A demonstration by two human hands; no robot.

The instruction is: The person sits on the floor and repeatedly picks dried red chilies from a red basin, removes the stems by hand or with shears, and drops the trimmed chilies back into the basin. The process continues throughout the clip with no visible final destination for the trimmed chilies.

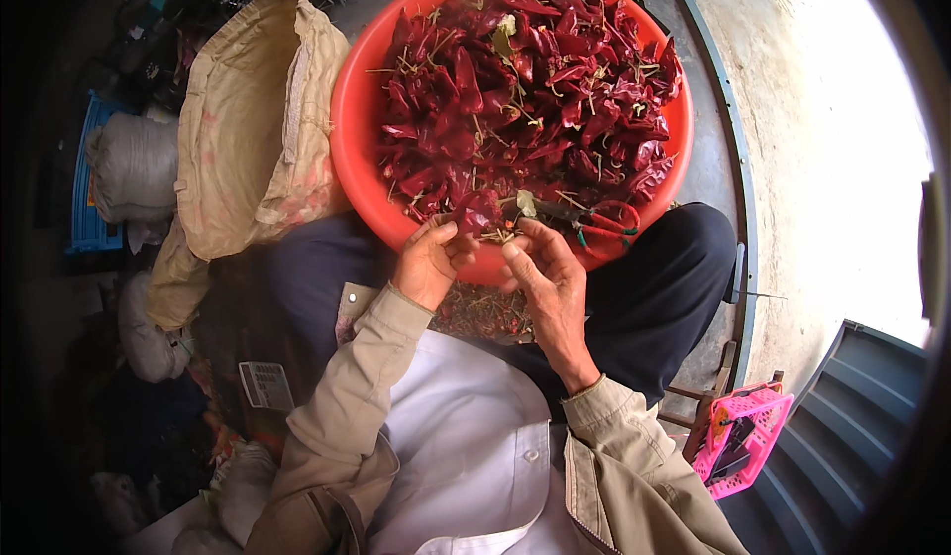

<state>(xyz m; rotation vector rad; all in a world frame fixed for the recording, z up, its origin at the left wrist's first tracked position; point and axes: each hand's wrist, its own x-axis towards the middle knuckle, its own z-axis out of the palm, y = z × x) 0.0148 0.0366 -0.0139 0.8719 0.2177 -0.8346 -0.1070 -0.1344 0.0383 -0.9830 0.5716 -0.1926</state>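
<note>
A large red plastic basin [345, 131] stands in front of me, heaped with dried red chili peppers [513, 94]. At its near rim my left hand [435, 254] holds one dark red dried chili [475, 213] by its fingertips. My right hand [546, 272] is close beside it, thumb and forefinger bent towards a small tuft of dry stems [502, 235]. Whether those fingers pinch the stems is unclear. Scissors with red-wrapped handles [613, 220] lie on the basin's near right side, just beyond my right hand. A pale dry leaf [526, 203] is near their blades.
An open, stained cloth sack [238, 131] stands left of the basin. Stem scraps [483, 313] lie below the basin between my legs. A stuffed grey bag [134, 168] is farther left. At the lower right is a pink plastic basket [747, 436] with dark items inside.
</note>
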